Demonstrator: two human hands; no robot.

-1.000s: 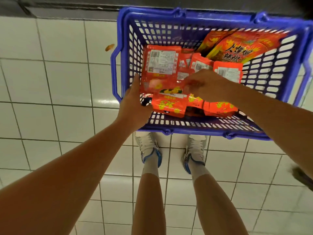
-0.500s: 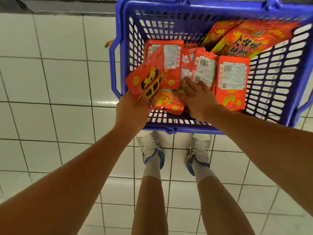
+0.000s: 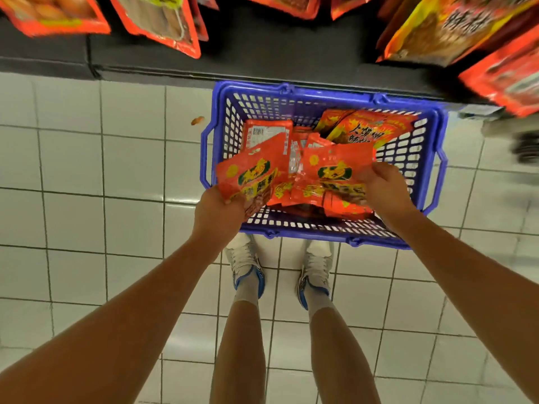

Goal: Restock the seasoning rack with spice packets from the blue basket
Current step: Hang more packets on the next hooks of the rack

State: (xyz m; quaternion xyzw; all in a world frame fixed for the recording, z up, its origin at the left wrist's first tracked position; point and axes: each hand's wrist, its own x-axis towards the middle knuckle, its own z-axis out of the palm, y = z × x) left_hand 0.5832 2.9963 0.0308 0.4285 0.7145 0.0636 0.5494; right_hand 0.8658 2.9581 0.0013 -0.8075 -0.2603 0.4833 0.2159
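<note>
Where white floor tiles [image 3: 73,170] meet a dark shelf base [image 3: 262,53], blue basket [image 3: 326,93] of spice packets [image 3: 364,131], left hand [image 3: 217,212] gripping one packet [image 3: 253,173], right hand [image 3: 383,188] pinching another packet [image 3: 335,170] above the basket's near edge, hanging packets [image 3: 163,21] overhead.

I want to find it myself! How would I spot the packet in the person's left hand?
Look for the blue basket on the white tiled floor. Over its near left corner, the left hand grips a red packet by its lower edge. Unlike the packets lying in the basket, it is lifted, tilted, and shows a green-and-yellow logo.
</note>
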